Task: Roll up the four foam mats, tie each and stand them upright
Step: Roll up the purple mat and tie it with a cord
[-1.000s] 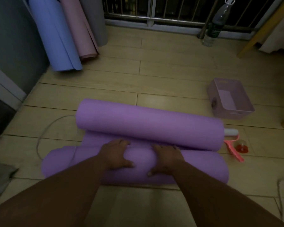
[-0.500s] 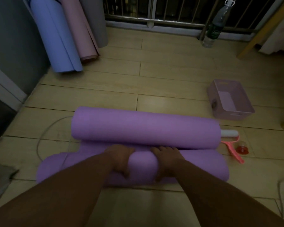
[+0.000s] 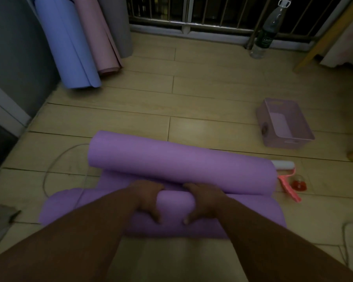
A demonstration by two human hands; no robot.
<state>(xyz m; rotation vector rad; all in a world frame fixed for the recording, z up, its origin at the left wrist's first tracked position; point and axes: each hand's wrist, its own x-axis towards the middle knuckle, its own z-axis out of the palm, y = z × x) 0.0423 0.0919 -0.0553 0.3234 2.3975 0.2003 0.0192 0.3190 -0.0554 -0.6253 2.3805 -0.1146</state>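
Observation:
A purple foam mat lies across the wooden floor with both ends curled: a thick far roll (image 3: 181,165) and a near roll (image 3: 176,202) right against it. My left hand (image 3: 147,200) and my right hand (image 3: 204,202) grip the near roll side by side at its middle, fingers over the top and thumbs on the near side. Three rolled mats stand upright in the back left corner: a blue mat (image 3: 69,47), a pink mat (image 3: 98,37) and a grey mat (image 3: 123,23).
A pink basket (image 3: 281,142) sits at the right. A lint roller (image 3: 284,165) and a small red object (image 3: 299,185) lie by the mat's right end. A cord (image 3: 55,163) loops on the floor at the left. A bottle (image 3: 267,33) stands by the railing.
Both hands have turned the near roll away from me, closing the flat strip between it and the far roll. My thumbs have come round to the near side.

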